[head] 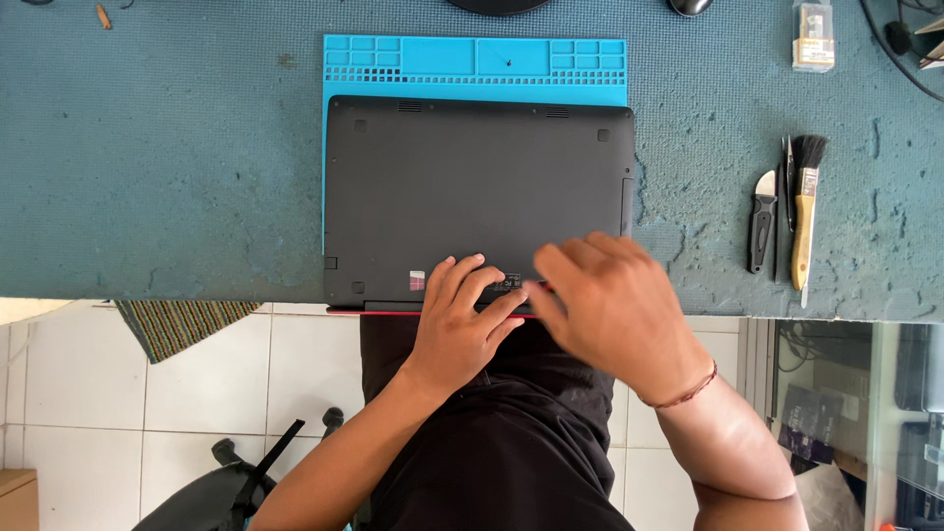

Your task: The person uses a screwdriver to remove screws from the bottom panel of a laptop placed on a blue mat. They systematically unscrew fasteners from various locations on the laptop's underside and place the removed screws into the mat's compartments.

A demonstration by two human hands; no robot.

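A black laptop (472, 187) lies upside down on a blue work mat (472, 59), its near edge at the table's front. My left hand (460, 324) rests on the laptop's near edge with fingers spread on the bottom panel, beside small stickers. My right hand (610, 305) lies palm down over the laptop's near right part, its fingers pointing left and touching my left fingertips. Neither hand holds anything I can see. A thin red strip (393, 311) shows under the laptop's front edge.
A teal table cover (157, 167) spans the desk. To the right lie a folding knife (763, 218), a thin dark tool and a brush (806, 206). A small clear box (813, 35) sits at the back right. Below are tiled floor and a chair (236, 482).
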